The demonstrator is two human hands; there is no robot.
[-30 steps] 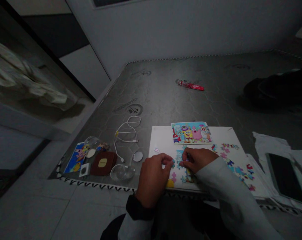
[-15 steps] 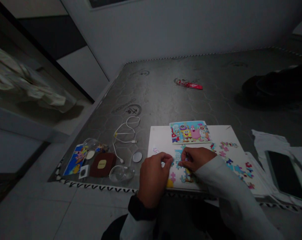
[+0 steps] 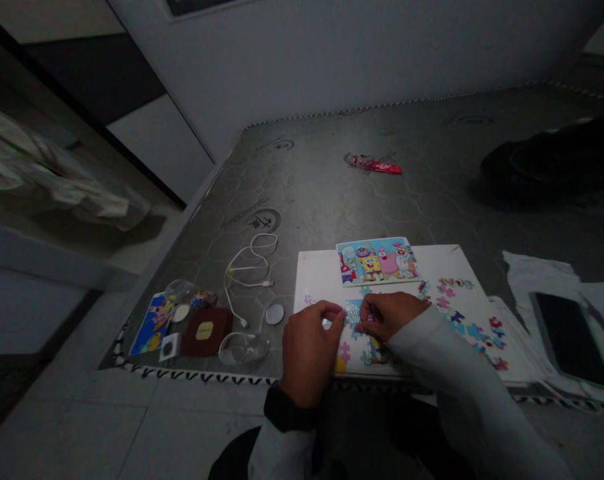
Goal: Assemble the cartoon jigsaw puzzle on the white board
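Observation:
A white board (image 3: 322, 275) lies near the front edge of a grey mattress (image 3: 332, 193). On it are a cartoon reference picture (image 3: 377, 260), a partly joined patch of puzzle (image 3: 353, 312) and several loose pieces (image 3: 475, 330) to the right. My left hand (image 3: 309, 347) is curled, its fingertips pinching at the left edge of the joined patch. My right hand (image 3: 389, 315) is closed too, pinching a small puzzle piece against the patch's right side. The two hands nearly touch over the patch.
Left of the board lie a white cable (image 3: 247, 270), a round lid (image 3: 275, 313), a clear jar (image 3: 245, 347), a brown case (image 3: 205, 331) and a cartoon card (image 3: 149, 325). A red wrapper (image 3: 375, 165) lies farther back. A dark tablet (image 3: 567, 337) on white cloth and a dark bundle (image 3: 552, 167) are at the right.
Both hands stay pinched at the joined puzzle patch, shifting slightly up and together. The view has tilted a little downward.

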